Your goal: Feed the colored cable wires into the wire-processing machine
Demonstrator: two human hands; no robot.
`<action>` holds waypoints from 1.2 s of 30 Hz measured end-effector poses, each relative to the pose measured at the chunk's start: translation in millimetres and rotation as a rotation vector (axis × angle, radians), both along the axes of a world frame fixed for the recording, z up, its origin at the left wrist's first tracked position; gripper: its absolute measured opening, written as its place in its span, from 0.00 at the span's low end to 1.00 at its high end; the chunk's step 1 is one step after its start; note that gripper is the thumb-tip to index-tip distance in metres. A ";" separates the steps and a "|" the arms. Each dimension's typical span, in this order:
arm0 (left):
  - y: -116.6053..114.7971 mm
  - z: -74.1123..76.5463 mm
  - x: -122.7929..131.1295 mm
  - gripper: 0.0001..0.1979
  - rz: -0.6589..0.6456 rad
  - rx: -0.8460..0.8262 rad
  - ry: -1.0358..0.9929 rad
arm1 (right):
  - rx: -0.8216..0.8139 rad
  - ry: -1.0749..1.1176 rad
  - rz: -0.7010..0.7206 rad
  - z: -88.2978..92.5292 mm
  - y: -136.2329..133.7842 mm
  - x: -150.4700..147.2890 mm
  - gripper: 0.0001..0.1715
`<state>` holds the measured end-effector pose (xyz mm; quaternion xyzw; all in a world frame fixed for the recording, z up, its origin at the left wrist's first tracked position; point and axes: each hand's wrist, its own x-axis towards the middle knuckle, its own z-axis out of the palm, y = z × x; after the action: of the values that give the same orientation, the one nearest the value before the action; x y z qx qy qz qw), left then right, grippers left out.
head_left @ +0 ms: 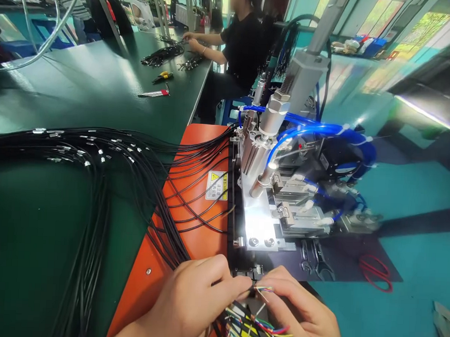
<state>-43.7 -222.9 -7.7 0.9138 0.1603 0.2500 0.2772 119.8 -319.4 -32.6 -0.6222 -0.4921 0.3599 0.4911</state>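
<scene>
My left hand [193, 301] and my right hand [297, 310] meet at the bottom of the view, pinching a bunch of thin multicoloured wires [263, 289] from both sides. More coloured wires with yellow labels [249, 331] fan out below my fingers. Just beyond my hands stands a pneumatic wire-processing machine [283, 191] with blue air hoses, set behind an orange metal plate [197, 197]. Many black cables with shiny metal ends [99, 155] lie draped across the plate and the green bench, left of my left hand.
A seated co-worker [241, 50] handles black wire bundles at the far bench. Yellow-handled pliers [162, 77] lie on the green workbench [64, 87]. Wrenches [314, 259] and red-handled scissors [375, 273] sit to the right, near a dark mat.
</scene>
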 end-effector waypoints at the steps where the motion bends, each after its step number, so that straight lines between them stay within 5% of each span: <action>1: -0.7 -0.5 -0.1 0.18 0.004 0.005 -0.006 | 0.002 0.000 -0.007 0.0 -0.2 0.1 0.09; 13: -4.8 -5.7 7.9 0.18 0.051 0.147 0.063 | -0.001 -0.070 0.035 3.6 0.7 1.6 0.09; 19: -8.9 -11.2 4.9 0.10 0.103 -0.228 0.023 | 0.216 -0.507 0.052 5.0 2.5 -0.2 0.08; 24: -7.4 -8.1 7.5 0.09 0.163 -0.515 0.012 | 0.366 -0.820 -0.105 2.2 6.7 -16.0 0.07; 31: 0.0 7.4 11.3 0.08 0.129 -0.556 0.010 | 0.295 -0.647 -0.057 0.0 4.9 -23.0 0.08; 36: -2.6 5.7 8.8 0.07 0.116 -0.539 0.086 | 0.087 -0.403 0.028 4.4 4.5 -16.6 0.06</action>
<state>-34.9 -225.5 -2.0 0.8061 0.2847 0.1748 0.4885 103.1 -314.8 -28.2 -0.6528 -0.6041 0.2134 0.4041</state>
